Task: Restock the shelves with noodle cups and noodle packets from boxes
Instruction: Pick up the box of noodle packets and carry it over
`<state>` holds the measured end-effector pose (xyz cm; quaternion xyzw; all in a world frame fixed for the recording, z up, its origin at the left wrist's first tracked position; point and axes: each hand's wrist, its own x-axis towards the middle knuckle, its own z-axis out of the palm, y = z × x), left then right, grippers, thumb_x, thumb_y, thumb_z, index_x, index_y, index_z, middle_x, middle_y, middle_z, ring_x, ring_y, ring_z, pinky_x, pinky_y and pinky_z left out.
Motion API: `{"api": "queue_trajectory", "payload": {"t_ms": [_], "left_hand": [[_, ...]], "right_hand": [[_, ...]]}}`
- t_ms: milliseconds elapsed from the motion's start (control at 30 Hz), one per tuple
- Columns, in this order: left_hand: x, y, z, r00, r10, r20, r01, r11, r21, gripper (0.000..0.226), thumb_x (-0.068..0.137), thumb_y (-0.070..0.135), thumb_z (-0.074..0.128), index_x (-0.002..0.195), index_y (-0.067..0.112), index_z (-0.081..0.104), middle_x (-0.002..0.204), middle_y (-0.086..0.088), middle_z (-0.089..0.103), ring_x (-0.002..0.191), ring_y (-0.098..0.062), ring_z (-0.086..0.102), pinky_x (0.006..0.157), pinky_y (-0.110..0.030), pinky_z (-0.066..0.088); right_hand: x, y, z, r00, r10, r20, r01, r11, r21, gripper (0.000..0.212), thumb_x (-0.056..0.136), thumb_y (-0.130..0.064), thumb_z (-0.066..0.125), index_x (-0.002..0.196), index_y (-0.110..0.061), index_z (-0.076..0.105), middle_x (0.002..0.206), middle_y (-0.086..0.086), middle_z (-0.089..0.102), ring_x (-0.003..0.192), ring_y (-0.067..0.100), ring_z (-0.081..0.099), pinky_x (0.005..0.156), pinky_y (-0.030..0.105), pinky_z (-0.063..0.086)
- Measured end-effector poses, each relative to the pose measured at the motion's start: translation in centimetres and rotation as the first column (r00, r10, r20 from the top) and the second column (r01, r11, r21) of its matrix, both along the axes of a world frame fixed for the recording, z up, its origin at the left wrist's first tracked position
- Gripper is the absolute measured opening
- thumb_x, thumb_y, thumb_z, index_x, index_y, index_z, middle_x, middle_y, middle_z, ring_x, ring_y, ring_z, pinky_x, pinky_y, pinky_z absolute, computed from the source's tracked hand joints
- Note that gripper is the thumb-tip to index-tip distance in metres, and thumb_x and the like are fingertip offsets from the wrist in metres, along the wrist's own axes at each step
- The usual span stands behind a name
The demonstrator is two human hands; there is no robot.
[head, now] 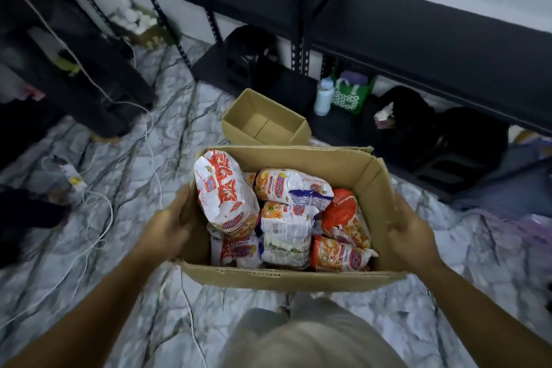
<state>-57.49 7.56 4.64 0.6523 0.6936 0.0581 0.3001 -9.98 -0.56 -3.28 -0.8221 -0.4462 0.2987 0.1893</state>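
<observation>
The open brown cardboard box [283, 276] of white and orange plastic noodle packets [286, 227] could tilt and spill if you grip it unevenly. It sits between your hands. Your left hand [167, 227] curls round its left wall. Your right hand [413, 233] lies against the right wall with its fingers hidden, so I cannot tell its grip.

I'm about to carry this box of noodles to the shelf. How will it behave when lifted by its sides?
Likely light for its size: the box shows only noodle packets. Its walls may bow, since the torn rim looks soft where the left hand and right hand hold. The loosely piled packets will probably shift if it tilts.
</observation>
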Motion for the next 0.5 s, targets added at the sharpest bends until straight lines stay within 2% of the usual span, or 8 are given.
{"api": "queue_trajectory", "payload": {"t_ms": [67,133,200,267,367,433,500], "left_hand": [[0.9,2.8,-0.4,0.997,-0.081,-0.001,0.081,0.997,-0.012,0.087,0.081,0.019,0.06,0.162,0.03,0.029,0.142,-0.012,0.063,0.122,-0.037,0.064,0.096,-0.04,0.052],[2.4,5.5,-0.6,0.988,-0.153,0.009,0.153,0.988,-0.018,0.086,0.083,0.014,0.06,0.162,0.027,0.029,0.141,-0.015,0.063,0.12,-0.04,0.064,0.096,-0.043,0.053],[4.0,7.8,-0.7,0.972,-0.233,0.036,0.233,0.972,-0.014,0.086,0.085,0.009,0.06,0.163,0.027,0.027,0.138,-0.015,0.065,0.118,-0.04,0.065,0.096,-0.044,0.053],[5.5,10.2,-1.0,0.944,-0.327,0.038,0.328,0.945,-0.005,0.09,0.085,0.007,0.06,0.163,0.032,0.023,0.131,-0.015,0.069,0.109,-0.04,0.068,0.088,-0.043,0.056],[8.0,13.7,-1.6,0.906,-0.413,0.089,0.416,0.91,-0.01,0.094,0.085,-0.009,0.059,0.163,0.032,0.024,0.135,-0.009,0.067,0.111,-0.04,0.068,0.085,-0.036,0.054],[9.5,15.7,-1.9,0.888,-0.451,0.085,0.454,0.89,-0.025,0.093,0.086,-0.011,0.06,0.162,0.03,0.026,0.132,-0.009,0.067,0.107,-0.038,0.068,0.077,-0.029,0.049],[10.9,17.6,-2.3,0.86,-0.499,0.111,0.504,0.863,-0.027,0.093,0.087,-0.009,0.062,0.162,0.033,0.025,0.132,-0.002,0.065,0.106,-0.035,0.068,0.078,-0.027,0.046]], "right_hand": [[0.7,-0.4,0.2,0.997,-0.079,0.005,0.079,0.997,-0.018,0.073,0.094,-0.01,0.055,0.16,-0.028,0.031,0.075,0.015,0.066,0.062,0.033,0.057,0.058,0.039,0.047],[1.1,-0.7,1.1,0.991,-0.136,0.018,0.136,0.99,-0.029,0.071,0.092,-0.022,0.047,0.16,-0.03,0.029,0.073,0.012,0.063,0.062,0.033,0.054,0.059,0.039,0.045],[1.1,-1.2,2.0,0.982,-0.189,0.03,0.19,0.98,-0.052,0.07,0.093,-0.024,0.048,0.16,-0.029,0.029,0.089,0.021,0.068,0.071,0.037,0.057,0.064,0.037,0.04],[1.1,-1.8,2.7,0.966,-0.258,0.031,0.259,0.964,-0.053,0.072,0.091,-0.027,0.046,0.16,-0.027,0.03,0.105,0.026,0.07,0.085,0.045,0.064,0.068,0.038,0.042],[0.7,-2.5,3.7,0.928,-0.371,0.043,0.373,0.926,-0.056,0.071,0.089,-0.023,0.046,0.159,-0.026,0.033,0.117,0.025,0.069,0.097,0.047,0.065,0.081,0.044,0.05],[0.0,-3.1,4.2,0.905,-0.422,0.05,0.424,0.905,-0.032,0.078,0.081,-0.023,0.044,0.159,-0.023,0.034,0.118,0.023,0.068,0.096,0.046,0.065,0.079,0.04,0.048],[-0.3,-3.5,4.4,0.879,-0.474,0.057,0.477,0.876,-0.068,0.075,0.087,-0.012,0.051,0.159,-0.023,0.033,0.118,0.024,0.068,0.095,0.042,0.064,0.075,0.032,0.041]]}}
